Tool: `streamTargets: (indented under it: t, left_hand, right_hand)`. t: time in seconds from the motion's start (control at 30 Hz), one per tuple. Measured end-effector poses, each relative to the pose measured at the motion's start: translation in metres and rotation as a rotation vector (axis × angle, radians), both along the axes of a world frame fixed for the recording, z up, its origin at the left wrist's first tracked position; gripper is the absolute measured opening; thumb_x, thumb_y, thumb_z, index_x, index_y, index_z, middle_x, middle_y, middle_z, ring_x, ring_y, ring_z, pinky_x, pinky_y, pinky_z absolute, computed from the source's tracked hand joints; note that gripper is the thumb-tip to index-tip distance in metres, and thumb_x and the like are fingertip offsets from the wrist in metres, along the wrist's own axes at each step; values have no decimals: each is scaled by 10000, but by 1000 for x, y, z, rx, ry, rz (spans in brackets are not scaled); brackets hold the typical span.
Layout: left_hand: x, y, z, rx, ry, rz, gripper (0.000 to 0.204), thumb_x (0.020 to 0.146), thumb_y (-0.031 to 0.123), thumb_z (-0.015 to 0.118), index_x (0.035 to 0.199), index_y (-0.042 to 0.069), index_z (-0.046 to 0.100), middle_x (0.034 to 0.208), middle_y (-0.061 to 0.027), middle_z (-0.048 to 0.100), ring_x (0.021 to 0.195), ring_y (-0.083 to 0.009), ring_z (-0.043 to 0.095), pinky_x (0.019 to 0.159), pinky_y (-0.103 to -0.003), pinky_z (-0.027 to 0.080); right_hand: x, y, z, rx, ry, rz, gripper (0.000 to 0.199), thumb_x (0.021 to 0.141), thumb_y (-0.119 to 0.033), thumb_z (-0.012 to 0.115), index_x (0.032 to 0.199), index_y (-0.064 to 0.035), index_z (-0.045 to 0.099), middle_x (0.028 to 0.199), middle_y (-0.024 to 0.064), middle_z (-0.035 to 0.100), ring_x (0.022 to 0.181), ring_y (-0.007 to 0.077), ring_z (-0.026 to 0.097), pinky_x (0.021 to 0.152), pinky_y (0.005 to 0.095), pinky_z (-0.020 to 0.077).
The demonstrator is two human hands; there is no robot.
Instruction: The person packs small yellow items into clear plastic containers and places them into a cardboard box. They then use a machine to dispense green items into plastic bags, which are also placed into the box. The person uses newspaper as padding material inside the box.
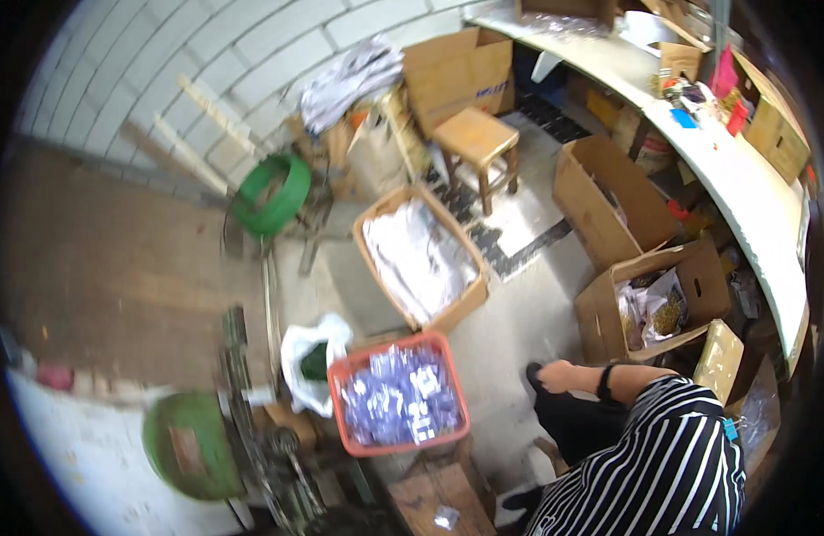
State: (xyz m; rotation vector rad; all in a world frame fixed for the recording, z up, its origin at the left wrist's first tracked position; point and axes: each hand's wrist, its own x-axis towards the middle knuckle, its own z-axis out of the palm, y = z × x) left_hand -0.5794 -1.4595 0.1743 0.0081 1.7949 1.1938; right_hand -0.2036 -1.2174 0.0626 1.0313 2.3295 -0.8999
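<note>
My right hand (559, 376), with a black band at its wrist, reaches out from a black-and-white striped sleeve at the lower right. It hangs above my dark trousers and a black shoe (533, 375), and nothing can be made out in it. Its fingers are too small and blurred to show whether they are closed. My left hand is out of the picture. To the left of my right hand stands a red plastic basket (460, 404) filled with clear, purplish plastic packets (398, 397). An open carton (599, 313) holding packed bags is the nearest box beyond the hand.
A carton lined with white cloth (416, 255) stands beyond the basket, near a wooden stool (477, 134). A white bag (309, 393) and a green machine (184, 447) are at the left. A long white worktop (742, 188) curves along the right. In front, a wooden stool or box (434, 500) holds a small packet.
</note>
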Motion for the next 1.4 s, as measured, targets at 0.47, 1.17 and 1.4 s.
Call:
streamTargets:
  t: [0.47, 1.17, 1.4]
  left_hand:
    - [106, 369, 24, -135, -103, -519, 338, 889, 244, 528, 1133, 10, 528, 1136, -134, 567, 1051, -265, 557, 819, -384, 479]
    - [190, 844, 11, -151, -26, -909, 287, 893, 201, 538, 1084, -12, 537, 1024, -170, 614, 905, -265, 631, 755, -404, 530]
    - [258, 963, 29, -79, -24, -996, 352, 923, 236, 519, 1144, -37, 502, 1062, -178, 601, 939, -264, 624, 769, -402, 531]
  right_hand:
    - [343, 72, 25, -344, -214, -1321, 199, 759, -100, 559, 860, 38, 660, 747, 163, 669, 606, 259, 678, 518, 364, 558]
    - [378, 390, 33, -76, 445, -1796, 252, 767, -128, 605, 982, -2, 644, 898, 203, 652, 858, 326, 638, 776, 374, 498]
    - [373, 457, 21, -278, 66, -1486, 272, 770, -194, 605, 970, -21, 668, 882, 204, 659, 822, 289, 657, 743, 382, 514]
